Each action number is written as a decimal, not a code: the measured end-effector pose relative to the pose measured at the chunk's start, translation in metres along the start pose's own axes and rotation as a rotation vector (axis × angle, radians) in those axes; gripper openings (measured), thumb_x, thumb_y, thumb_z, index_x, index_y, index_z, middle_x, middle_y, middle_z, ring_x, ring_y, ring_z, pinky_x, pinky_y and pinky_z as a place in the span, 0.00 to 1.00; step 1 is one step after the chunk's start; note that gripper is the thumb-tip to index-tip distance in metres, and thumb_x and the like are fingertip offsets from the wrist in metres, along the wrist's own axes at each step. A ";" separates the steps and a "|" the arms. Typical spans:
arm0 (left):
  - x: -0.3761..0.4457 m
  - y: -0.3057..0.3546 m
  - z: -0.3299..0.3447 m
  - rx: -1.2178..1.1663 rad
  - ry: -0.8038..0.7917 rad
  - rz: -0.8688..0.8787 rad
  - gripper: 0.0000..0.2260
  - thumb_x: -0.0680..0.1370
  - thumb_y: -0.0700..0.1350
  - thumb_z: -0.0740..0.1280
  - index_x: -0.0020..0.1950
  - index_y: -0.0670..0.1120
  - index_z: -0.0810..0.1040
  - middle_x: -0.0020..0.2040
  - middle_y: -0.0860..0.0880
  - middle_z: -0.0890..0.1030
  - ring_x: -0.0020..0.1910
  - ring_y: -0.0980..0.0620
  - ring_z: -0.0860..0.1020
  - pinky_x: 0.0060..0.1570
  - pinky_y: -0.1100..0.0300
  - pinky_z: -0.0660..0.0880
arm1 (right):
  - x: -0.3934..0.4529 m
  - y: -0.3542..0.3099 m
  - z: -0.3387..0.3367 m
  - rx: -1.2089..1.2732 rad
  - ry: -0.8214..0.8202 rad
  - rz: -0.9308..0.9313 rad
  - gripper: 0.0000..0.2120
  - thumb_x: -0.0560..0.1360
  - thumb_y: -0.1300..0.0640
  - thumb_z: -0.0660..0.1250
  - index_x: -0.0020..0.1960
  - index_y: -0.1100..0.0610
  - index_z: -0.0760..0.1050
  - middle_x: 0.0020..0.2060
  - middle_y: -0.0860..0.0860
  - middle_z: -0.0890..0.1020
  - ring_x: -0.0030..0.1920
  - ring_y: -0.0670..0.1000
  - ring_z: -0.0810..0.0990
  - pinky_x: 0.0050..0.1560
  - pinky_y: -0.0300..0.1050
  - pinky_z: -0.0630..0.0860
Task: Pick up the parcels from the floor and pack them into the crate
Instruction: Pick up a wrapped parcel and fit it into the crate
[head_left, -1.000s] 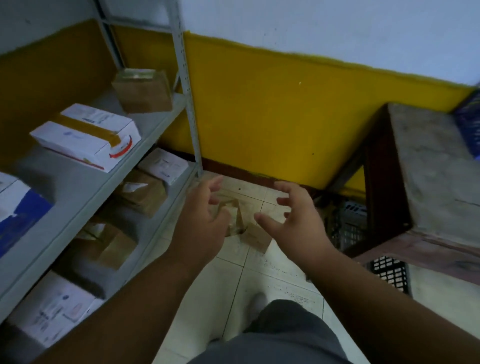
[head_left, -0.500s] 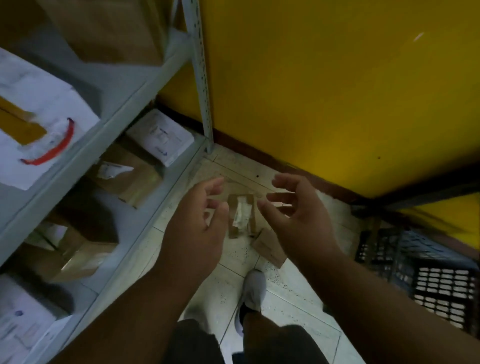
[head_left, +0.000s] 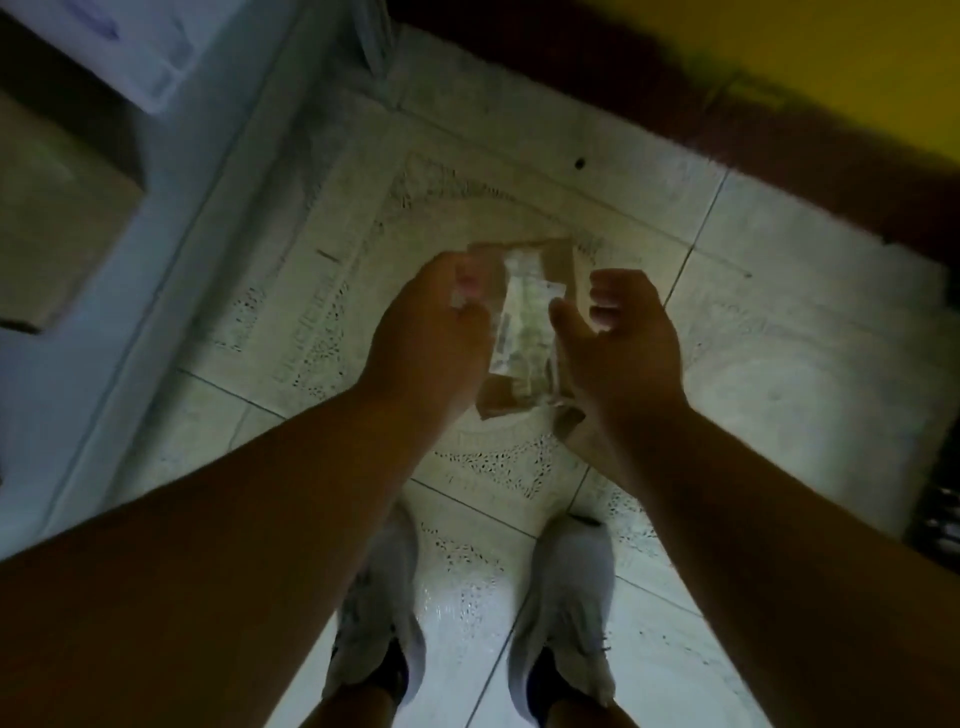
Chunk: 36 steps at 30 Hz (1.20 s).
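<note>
Both hands' fingers (head_left: 605, 291) half-curled either side of the brown parcel (head_left: 524, 322), seemingly not gripping.

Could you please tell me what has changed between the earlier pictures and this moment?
The view has tipped down towards the floor tiles as both hands came closer to the brown parcel. The left hand and right hand now flank it, fingers curled at its sides; whether they grip it yet is unclear. The parcel has stayed in its place on the floor, and the shelf stays on the left.
</note>
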<state>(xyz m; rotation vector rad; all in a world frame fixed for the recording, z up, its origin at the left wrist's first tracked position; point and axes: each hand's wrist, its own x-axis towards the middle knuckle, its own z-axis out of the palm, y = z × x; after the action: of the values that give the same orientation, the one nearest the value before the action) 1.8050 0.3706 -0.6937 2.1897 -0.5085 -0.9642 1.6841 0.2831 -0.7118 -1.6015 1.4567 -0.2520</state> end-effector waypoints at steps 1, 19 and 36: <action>0.016 -0.021 0.016 0.009 -0.017 -0.059 0.13 0.81 0.43 0.61 0.63 0.58 0.74 0.60 0.57 0.78 0.54 0.58 0.78 0.40 0.68 0.70 | 0.016 0.025 0.015 -0.096 -0.033 0.014 0.20 0.76 0.48 0.71 0.66 0.49 0.71 0.52 0.41 0.74 0.50 0.41 0.76 0.49 0.40 0.73; -0.006 0.058 -0.064 -0.113 -0.012 -0.159 0.10 0.72 0.57 0.62 0.45 0.63 0.83 0.44 0.58 0.86 0.41 0.59 0.84 0.40 0.56 0.80 | 0.009 -0.079 -0.030 0.254 0.022 0.112 0.10 0.78 0.46 0.65 0.58 0.46 0.76 0.53 0.49 0.81 0.48 0.50 0.84 0.43 0.53 0.85; -0.320 0.410 -0.354 -0.221 0.138 0.661 0.22 0.77 0.52 0.65 0.71 0.58 0.70 0.64 0.57 0.79 0.64 0.55 0.78 0.59 0.53 0.79 | -0.297 -0.477 -0.357 0.674 0.124 -0.533 0.10 0.76 0.50 0.69 0.53 0.41 0.70 0.53 0.48 0.82 0.54 0.51 0.84 0.44 0.51 0.84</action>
<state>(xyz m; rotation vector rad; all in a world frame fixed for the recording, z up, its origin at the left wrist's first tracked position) 1.8341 0.4248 -0.0680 1.6941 -0.9317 -0.4781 1.6816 0.3065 -0.0462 -1.3771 0.8533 -1.0441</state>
